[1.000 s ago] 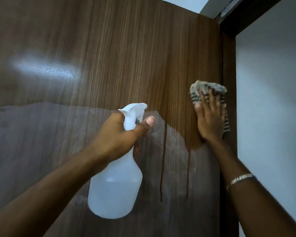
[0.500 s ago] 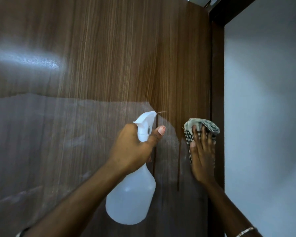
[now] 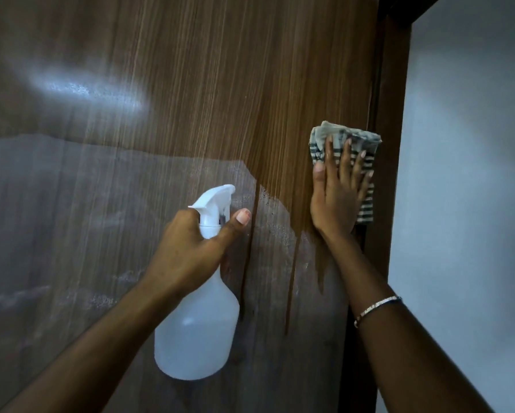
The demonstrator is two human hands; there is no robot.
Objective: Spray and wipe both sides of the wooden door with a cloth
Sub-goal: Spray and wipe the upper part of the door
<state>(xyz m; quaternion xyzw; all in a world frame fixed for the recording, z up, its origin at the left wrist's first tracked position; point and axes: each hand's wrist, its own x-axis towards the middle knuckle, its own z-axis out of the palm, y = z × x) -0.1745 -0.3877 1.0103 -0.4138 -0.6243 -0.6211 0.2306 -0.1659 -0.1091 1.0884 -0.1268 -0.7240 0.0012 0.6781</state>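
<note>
**Soft cloth pressed flat on a wet, slick door**

The folded grey-and-white striped cloth (image 3: 344, 138) lies against the brown wood-grain door (image 3: 220, 84) near its right edge. The right hand (image 3: 335, 198) presses it there, fingers straight and spread. It is limp and probably damp, so a flat palm suits it better than a pinch.

The left hand (image 3: 190, 251) curls round the neck of the translucent white plastic spray bottle (image 3: 196, 329). The bottle looks light, though its fill level is unclear.

The lower part of the door looks hazy, with dark drips (image 3: 247, 263) running down it. A dark door frame (image 3: 390, 174) and a pale wall (image 3: 465, 204) stand to the right.

Left grip (image 3: 190, 248) curls closed, thumb out; right grip (image 3: 335, 201) lies flat, fingers spread.
</note>
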